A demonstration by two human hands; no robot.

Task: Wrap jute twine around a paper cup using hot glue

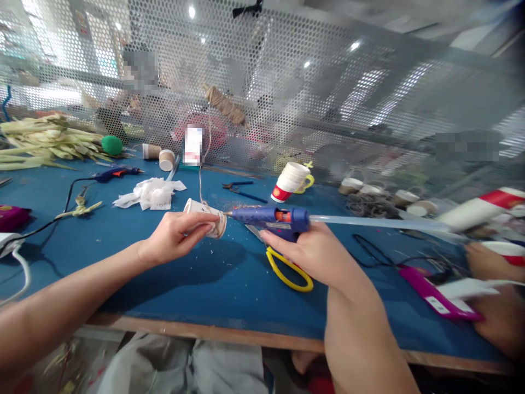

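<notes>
My left hand (176, 234) is closed around a small paper cup (196, 207), which lies tilted on its side in the air above the table. A thin twine (200, 183) runs from the cup up to a twine bundle (226, 106) on the mesh. In my right hand (315, 251) is a blue hot glue gun (270, 216), its nozzle at the cup's right end. A long clear glue stick (369, 221) sticks out of its back. Below the gun, yellow-handled scissors (289, 272) lie on the table, their blades partly hidden.
On the blue table (197, 295) stand stacked cups (289, 181), pliers (241, 190) and crumpled white plastic (151, 193). Another glue gun (117, 173) and husks (45, 139) lie left. At right, another person's hands (498, 312) are near a purple power strip (438, 295). A perforated screen (279, 82) rises behind.
</notes>
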